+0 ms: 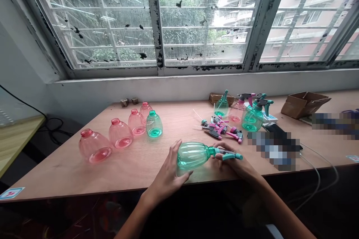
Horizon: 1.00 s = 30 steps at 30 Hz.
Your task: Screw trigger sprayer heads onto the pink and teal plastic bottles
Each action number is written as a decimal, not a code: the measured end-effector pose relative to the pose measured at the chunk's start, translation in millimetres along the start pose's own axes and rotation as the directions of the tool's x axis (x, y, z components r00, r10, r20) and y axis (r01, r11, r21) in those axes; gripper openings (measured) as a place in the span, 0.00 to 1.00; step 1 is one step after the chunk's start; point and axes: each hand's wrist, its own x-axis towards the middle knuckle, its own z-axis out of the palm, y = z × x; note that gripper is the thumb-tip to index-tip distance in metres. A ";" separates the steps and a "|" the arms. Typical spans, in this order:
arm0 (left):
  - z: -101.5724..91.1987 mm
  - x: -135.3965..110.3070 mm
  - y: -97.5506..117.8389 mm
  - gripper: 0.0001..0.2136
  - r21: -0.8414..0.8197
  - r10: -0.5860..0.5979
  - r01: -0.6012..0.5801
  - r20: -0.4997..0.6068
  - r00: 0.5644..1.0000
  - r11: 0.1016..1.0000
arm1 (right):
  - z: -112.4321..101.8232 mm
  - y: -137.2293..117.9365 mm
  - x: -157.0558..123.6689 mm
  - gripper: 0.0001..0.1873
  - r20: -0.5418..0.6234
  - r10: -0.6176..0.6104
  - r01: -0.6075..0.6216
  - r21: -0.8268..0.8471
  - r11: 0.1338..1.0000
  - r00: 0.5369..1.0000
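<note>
A teal spray bottle (193, 154) lies on its side near the front edge of the wooden table (70, 179). My left hand (168, 173) cups its round body from below, fingers wrapped round it. My right hand (231, 162) grips the teal and grey trigger head (228, 154) fitted at the bottle's neck.
Several pink bottle bodies (94, 146) and one teal body (154, 124) without heads stand at the left. Loose trigger heads (221, 129) lie mid-table. Assembled spray bottles (254, 116) stand behind them. A cardboard box (304, 104) sits at the right, and cables (316, 168) hang over the edge.
</note>
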 end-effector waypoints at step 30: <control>-5.0 1.3 -1.9 0.31 -0.194 -0.209 0.205 -0.001 0.978 0.959 | 5.6 -3.8 0.8 0.26 0.040 0.068 -0.068 -0.019 0.998 0.997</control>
